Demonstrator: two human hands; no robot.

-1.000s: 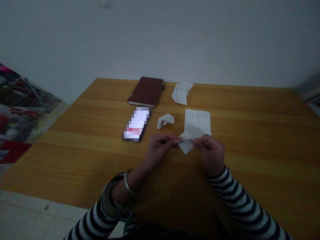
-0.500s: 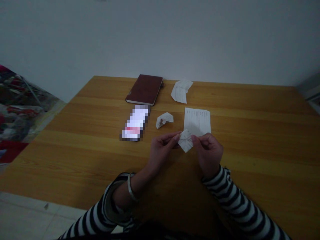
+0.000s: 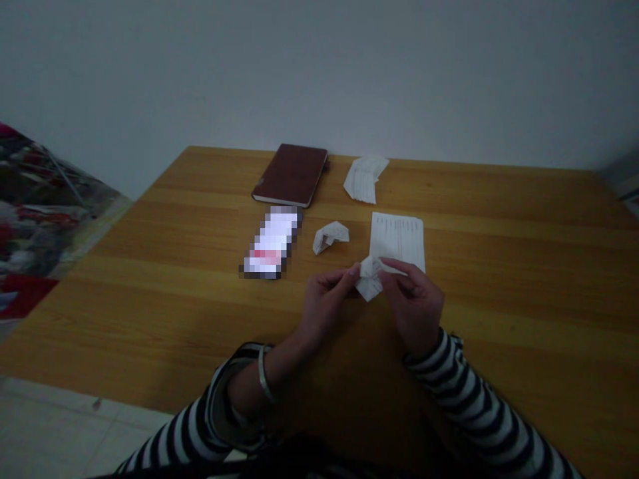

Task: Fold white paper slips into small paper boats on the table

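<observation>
both hands pinch folded paper between them

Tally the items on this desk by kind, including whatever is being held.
Notebook: 1
Phone, pixelated: 1
Paper bundle: 1
Printed sheet: 1
Folded paper: 1
Held paper: 1
Total: 6

No words can be read in this view. The sheet of paper has lines of small print, but they are too small to read. The phone screen is blurred, and the folded paper shows no clear writing.
</observation>
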